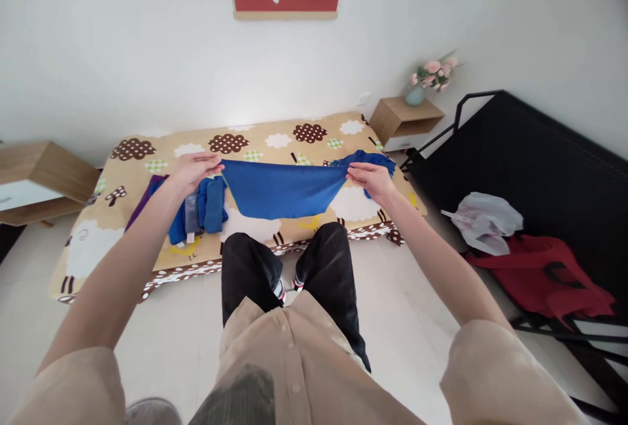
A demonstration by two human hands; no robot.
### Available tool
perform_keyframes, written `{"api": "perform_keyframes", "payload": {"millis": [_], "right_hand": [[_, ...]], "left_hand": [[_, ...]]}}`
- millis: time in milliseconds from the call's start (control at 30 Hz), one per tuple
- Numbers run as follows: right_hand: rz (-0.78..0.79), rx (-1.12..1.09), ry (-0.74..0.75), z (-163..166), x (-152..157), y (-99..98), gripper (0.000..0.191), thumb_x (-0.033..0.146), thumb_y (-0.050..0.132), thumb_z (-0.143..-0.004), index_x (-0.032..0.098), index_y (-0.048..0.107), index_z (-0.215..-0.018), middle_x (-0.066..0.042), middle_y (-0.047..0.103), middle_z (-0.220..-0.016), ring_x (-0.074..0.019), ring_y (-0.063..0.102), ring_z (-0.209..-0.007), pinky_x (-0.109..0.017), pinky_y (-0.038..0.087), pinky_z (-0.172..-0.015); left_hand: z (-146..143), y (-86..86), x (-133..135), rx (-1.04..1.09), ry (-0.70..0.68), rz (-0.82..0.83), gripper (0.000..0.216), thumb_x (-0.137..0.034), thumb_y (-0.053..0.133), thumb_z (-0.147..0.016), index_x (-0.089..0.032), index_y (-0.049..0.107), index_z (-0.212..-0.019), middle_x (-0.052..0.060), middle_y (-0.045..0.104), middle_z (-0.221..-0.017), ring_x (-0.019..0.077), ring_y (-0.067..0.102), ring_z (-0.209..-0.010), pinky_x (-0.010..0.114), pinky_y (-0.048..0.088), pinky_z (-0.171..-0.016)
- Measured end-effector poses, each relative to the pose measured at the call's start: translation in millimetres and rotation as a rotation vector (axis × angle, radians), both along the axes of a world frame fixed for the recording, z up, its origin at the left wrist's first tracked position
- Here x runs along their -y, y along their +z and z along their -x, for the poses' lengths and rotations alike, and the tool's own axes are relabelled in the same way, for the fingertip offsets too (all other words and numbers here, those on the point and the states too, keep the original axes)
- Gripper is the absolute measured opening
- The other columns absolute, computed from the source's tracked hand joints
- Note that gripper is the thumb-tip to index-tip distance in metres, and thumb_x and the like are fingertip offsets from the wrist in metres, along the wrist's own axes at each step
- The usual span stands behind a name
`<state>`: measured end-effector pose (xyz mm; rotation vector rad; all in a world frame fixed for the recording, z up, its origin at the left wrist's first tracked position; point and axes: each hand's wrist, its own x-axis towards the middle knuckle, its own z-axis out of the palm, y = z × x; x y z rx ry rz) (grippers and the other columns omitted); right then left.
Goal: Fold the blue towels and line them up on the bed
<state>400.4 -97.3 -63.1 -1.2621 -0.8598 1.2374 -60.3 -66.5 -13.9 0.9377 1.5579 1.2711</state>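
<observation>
The step in hand appears to be spreading out a smooth, bright blue piece of thin cloth (284, 191), held stretched in the air above the middle of a low bed with a beige sheep-and-cloud-printed cover (265, 127). The person's left hand (195, 169) pinches 1 upper corner between thumb and fingers, and the right hand (370, 176) pinches the other, so the upper edge runs nearly straight and the rest hangs down. On the left part of the bed lie folded blue, grey and purple fabric garments (214, 206); on its right part, beyond the right hand, lies a crumpled blue fabric heap (375, 159). The next move probably calls for 2 firm, level grips with even tension, since such thin material could sag if either hand loosens.
</observation>
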Motion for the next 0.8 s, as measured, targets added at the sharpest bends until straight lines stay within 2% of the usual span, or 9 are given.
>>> {"api": "perform_keyframes", "payload": {"millis": [233,333,467,533,633,733,800], "right_hand": [[0.125,-0.014,-0.039,7,-25,-24.4,0.026,0.009,0.098,-0.065,0.018,0.079,-0.08,-0.006,0.081,-0.084,-0.0138,0.078,-0.072,-0.02,0.07,-0.075],[0.142,0.002,-0.061,13,-50,-43.3,0.025,0.008,0.097,-0.067,0.018,0.078,-0.08,-0.004,0.079,-0.08,-0.0127,0.076,-0.07,-0.021,0.07,-0.074],[0.168,0.037,-0.137,32,-103,-69.5,0.021,0.007,0.091,-0.072,0.018,0.075,-0.078,0.0,0.074,-0.07,-0.01,0.072,-0.063,-0.018,0.067,-0.067],[0.179,0.047,-0.182,46,-135,-77.9,0.021,0.008,0.09,-0.074,0.018,0.071,-0.076,0.001,0.071,-0.068,-0.0092,0.07,-0.061,-0.016,0.065,-0.063],[0.124,0.074,-0.253,64,-182,-84.6,0.023,0.016,0.09,-0.078,0.019,0.068,-0.077,0.002,0.069,-0.069,-0.0096,0.07,-0.06,-0.018,0.064,-0.063],[-0.069,0.147,-0.272,68,-216,-92.7,0.022,0.033,0.087,-0.084,0.021,0.068,-0.087,0.0,0.073,-0.081,-0.0123,0.073,-0.07,-0.023,0.067,-0.07],[-0.193,0.214,-0.252,63,-226,-105.5,0.028,0.047,0.082,-0.087,0.023,0.068,-0.093,-0.002,0.075,-0.09,-0.0148,0.076,-0.082,-0.026,0.067,-0.077]], "left_hand": [[11,-46.0,-33,0.028,-0.009,0.036,0.022,-0.007,0.093,-0.072,-0.012,0.074,-0.082,0.013,0.074,-0.089,0.0297,0.078,-0.094,0.052,0.066,-0.099],[8,-70.3,-52,0.049,0.007,0.072,0.022,-0.005,0.092,-0.074,-0.011,0.073,-0.082,0.012,0.073,-0.086,0.0261,0.077,-0.087,0.049,0.066,-0.096],[-8,-97.0,-86,0.053,0.087,0.077,0.018,-0.002,0.086,-0.079,-0.011,0.07,-0.077,0.01,0.071,-0.079,0.0178,0.072,-0.073,0.043,0.065,-0.091],[-16,-103.4,-110,0.046,0.14,0.058,0.018,-0.001,0.083,-0.081,-0.011,0.069,-0.075,0.008,0.069,-0.077,0.0151,0.069,-0.069,0.041,0.064,-0.091],[-20,-103.4,-148,0.029,0.189,-0.053,0.017,-0.006,0.083,-0.084,-0.013,0.068,-0.079,0.004,0.067,-0.074,0.012,0.066,-0.065,0.036,0.063,-0.087],[-13,-100.9,-176,-0.002,0.19,-0.221,0.011,-0.01,0.08,-0.09,-0.012,0.069,-0.09,0.001,0.069,-0.075,0.0095,0.066,-0.066,0.031,0.061,-0.083],[-5,-105.2,-182,-0.03,0.182,-0.325,0.007,-0.009,0.074,-0.095,-0.009,0.069,-0.1,0.001,0.072,-0.081,0.007,0.066,-0.069,0.029,0.06,-0.085]]}}
